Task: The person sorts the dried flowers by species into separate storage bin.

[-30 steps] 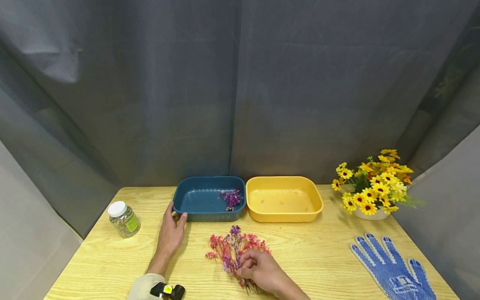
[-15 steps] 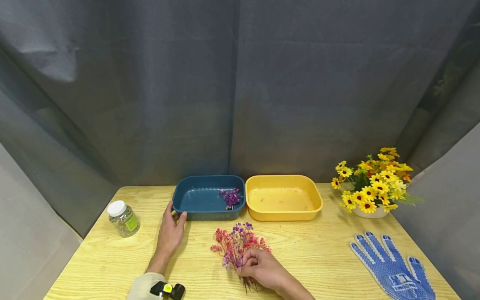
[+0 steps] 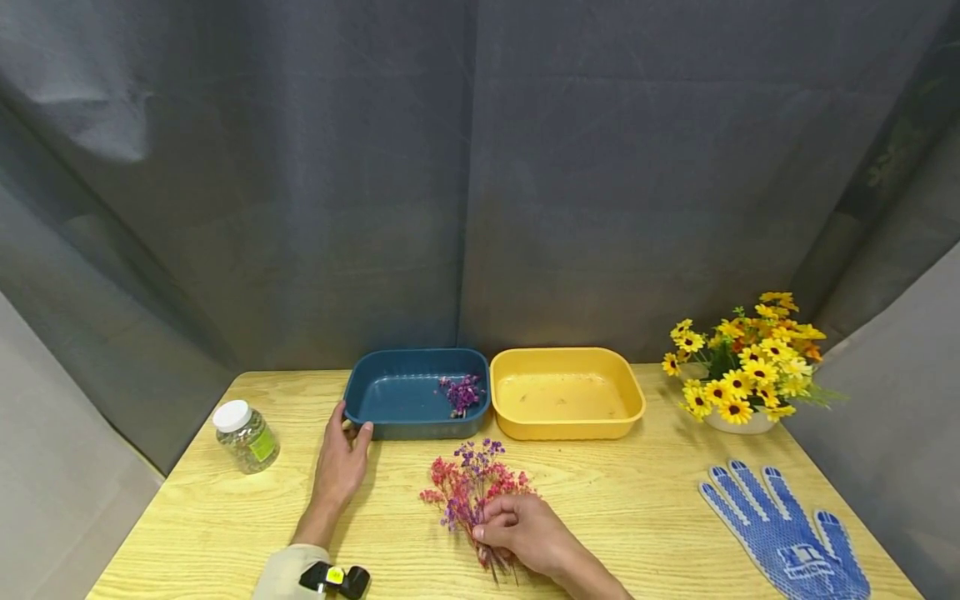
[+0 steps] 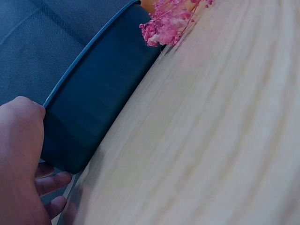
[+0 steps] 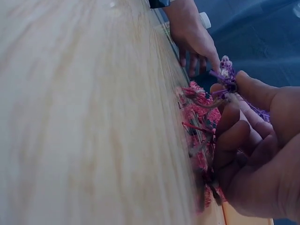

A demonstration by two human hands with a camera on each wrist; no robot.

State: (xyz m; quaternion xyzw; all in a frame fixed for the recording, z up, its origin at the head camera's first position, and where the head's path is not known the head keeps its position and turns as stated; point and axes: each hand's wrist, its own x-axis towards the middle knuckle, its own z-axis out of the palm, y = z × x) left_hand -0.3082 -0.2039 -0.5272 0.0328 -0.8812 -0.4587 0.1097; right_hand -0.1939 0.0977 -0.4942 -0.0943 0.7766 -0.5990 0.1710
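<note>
My right hand (image 3: 525, 533) pinches purple dried flowers (image 3: 471, 492) between thumb and forefinger, over a bunch of pink dried flowers (image 3: 442, 483) on the table. In the right wrist view, the purple stems (image 5: 227, 89) run between the thumb and bent forefinger, with pink sprigs (image 5: 204, 108) just beyond. At the left front corner of the blue tray (image 3: 427, 429), my left hand (image 3: 341, 471) grips the wall. Its thumb lies at the front, its fingers around the side; the left wrist view shows fingertips (image 4: 58, 180) near the lower corner. Purple blooms (image 3: 461, 393) lie inside that tray.
A yellow tray (image 3: 567, 430) stands directly right of the blue one. To the left is a white-lidded jar (image 3: 247, 437). Potted yellow flowers (image 3: 750, 379) stand at the back right, and a blue-and-white glove (image 3: 795, 542) lies in front of them. A dark curtain (image 3: 480, 167) hangs behind the table.
The purple flowers in my right hand have shifted slightly within the pink bunch and now stand a little higher above it. My left hand stays on the blue tray's corner.
</note>
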